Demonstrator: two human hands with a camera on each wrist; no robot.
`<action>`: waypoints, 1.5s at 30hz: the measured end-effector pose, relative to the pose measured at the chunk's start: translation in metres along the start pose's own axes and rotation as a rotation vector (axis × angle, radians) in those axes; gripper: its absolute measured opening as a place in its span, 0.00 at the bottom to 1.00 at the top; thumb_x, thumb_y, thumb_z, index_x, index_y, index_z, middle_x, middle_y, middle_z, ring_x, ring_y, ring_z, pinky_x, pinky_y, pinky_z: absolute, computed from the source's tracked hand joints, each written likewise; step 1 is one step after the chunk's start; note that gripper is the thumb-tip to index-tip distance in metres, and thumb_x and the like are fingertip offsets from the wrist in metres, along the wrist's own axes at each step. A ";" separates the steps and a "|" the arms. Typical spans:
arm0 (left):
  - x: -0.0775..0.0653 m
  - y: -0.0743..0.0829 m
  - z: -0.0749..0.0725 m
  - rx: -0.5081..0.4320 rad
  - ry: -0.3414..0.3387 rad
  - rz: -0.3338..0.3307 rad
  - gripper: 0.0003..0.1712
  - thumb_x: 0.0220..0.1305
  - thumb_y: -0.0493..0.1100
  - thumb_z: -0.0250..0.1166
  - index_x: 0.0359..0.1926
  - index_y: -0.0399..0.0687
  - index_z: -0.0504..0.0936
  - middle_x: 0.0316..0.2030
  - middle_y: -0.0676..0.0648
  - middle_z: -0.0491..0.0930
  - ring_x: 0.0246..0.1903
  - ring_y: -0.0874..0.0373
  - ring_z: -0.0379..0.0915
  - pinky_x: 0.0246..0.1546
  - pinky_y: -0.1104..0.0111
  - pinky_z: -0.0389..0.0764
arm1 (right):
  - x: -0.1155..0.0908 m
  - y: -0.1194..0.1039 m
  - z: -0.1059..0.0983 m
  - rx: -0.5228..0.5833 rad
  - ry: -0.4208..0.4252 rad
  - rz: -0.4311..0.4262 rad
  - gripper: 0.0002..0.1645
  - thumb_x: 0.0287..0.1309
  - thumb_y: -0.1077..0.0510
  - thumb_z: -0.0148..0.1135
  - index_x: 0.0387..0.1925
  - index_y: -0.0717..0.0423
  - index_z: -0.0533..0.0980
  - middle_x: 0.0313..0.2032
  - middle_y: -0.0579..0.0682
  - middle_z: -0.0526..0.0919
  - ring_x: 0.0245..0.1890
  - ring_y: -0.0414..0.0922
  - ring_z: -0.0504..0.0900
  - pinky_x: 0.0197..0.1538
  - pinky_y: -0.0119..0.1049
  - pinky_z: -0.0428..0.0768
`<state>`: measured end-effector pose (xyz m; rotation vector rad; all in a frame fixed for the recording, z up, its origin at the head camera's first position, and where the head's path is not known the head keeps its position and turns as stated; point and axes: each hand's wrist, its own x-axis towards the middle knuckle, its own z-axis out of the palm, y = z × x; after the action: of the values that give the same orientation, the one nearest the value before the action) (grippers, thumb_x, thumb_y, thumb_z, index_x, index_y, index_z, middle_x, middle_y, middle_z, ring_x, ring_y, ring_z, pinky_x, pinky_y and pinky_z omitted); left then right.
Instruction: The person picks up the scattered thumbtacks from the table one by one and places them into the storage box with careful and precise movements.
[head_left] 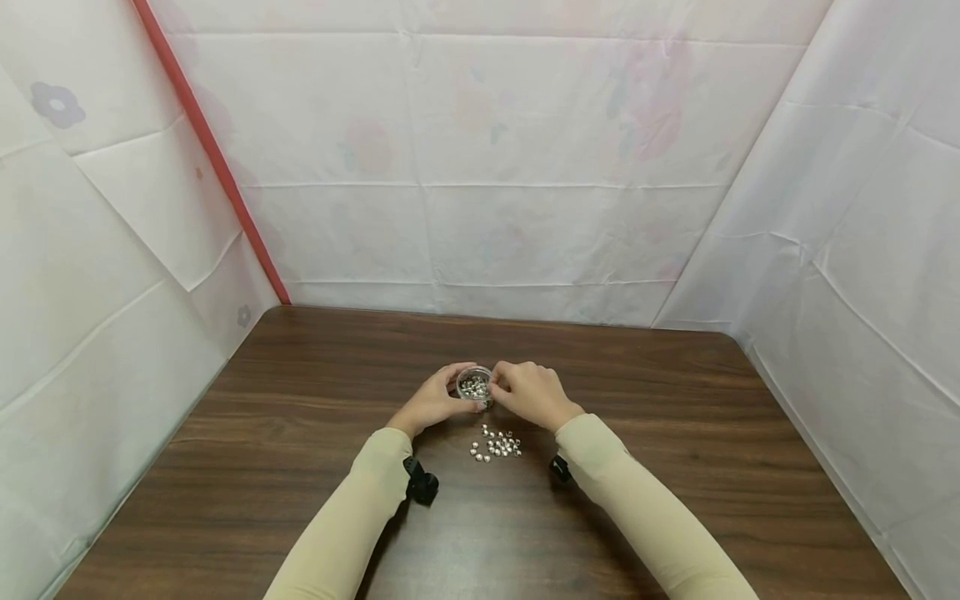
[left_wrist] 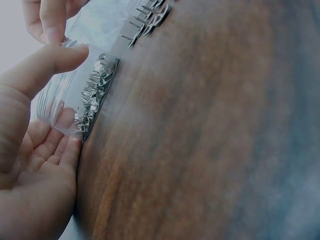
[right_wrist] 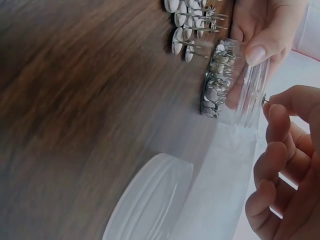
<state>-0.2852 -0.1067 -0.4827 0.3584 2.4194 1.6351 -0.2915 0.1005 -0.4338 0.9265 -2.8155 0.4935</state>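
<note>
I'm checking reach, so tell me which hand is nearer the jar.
Left. The left hand grips the jar round its side. The right hand is close by its open top, pinching a tack; whether it touches the jar is unclear.

Behind the dark wood-grain worktop (head_left: pixel 247 433) hangs a creased, pale-flowered back cloth (head_left: pixel 480 150). A white left cloth (head_left: pixel 82 242) and white right cloth (head_left: pixel 862 242) flank the worktop; a red strip (head_left: pixel 217 158) slants up from its far left corner.

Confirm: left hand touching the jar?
Touching: the left wrist view shows the left hand holding the jar, thumb resting against its clear wall.
</note>
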 end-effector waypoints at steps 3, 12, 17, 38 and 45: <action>0.000 0.000 0.000 0.011 0.006 -0.003 0.46 0.47 0.53 0.74 0.66 0.56 0.63 0.63 0.50 0.62 0.62 0.50 0.58 0.57 0.48 0.68 | 0.004 0.001 0.003 0.011 0.010 0.011 0.07 0.61 0.48 0.54 0.34 0.40 0.78 0.25 0.35 0.82 0.15 0.29 0.70 0.16 0.29 0.71; -0.001 0.001 -0.001 0.015 0.007 -0.021 0.45 0.47 0.53 0.74 0.66 0.59 0.64 0.64 0.50 0.61 0.62 0.52 0.57 0.60 0.48 0.65 | 0.018 -0.001 0.009 0.003 -0.001 0.048 0.08 0.62 0.46 0.54 0.35 0.38 0.79 0.22 0.35 0.79 0.11 0.34 0.68 0.12 0.31 0.67; -0.001 0.001 0.000 0.020 0.012 -0.021 0.44 0.47 0.52 0.74 0.65 0.61 0.64 0.64 0.50 0.61 0.62 0.51 0.57 0.60 0.47 0.65 | 0.025 -0.003 0.012 -0.011 0.011 0.055 0.08 0.61 0.46 0.54 0.34 0.38 0.79 0.20 0.35 0.78 0.11 0.34 0.68 0.13 0.32 0.68; -0.001 0.002 0.001 -0.009 0.011 -0.015 0.44 0.45 0.52 0.75 0.64 0.61 0.65 0.63 0.50 0.63 0.62 0.51 0.57 0.61 0.47 0.63 | 0.025 -0.004 0.007 0.062 -0.023 0.086 0.10 0.62 0.44 0.55 0.38 0.38 0.79 0.22 0.35 0.79 0.13 0.34 0.70 0.15 0.32 0.70; -0.002 0.002 0.000 0.000 0.013 -0.020 0.44 0.46 0.53 0.74 0.64 0.60 0.66 0.63 0.51 0.63 0.61 0.52 0.58 0.60 0.48 0.65 | 0.017 -0.003 -0.002 0.058 -0.031 0.078 0.09 0.62 0.44 0.55 0.37 0.39 0.79 0.22 0.34 0.79 0.13 0.33 0.70 0.16 0.32 0.70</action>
<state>-0.2836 -0.1067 -0.4808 0.3232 2.4246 1.6345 -0.3027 0.0894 -0.4272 0.8442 -2.8885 0.5787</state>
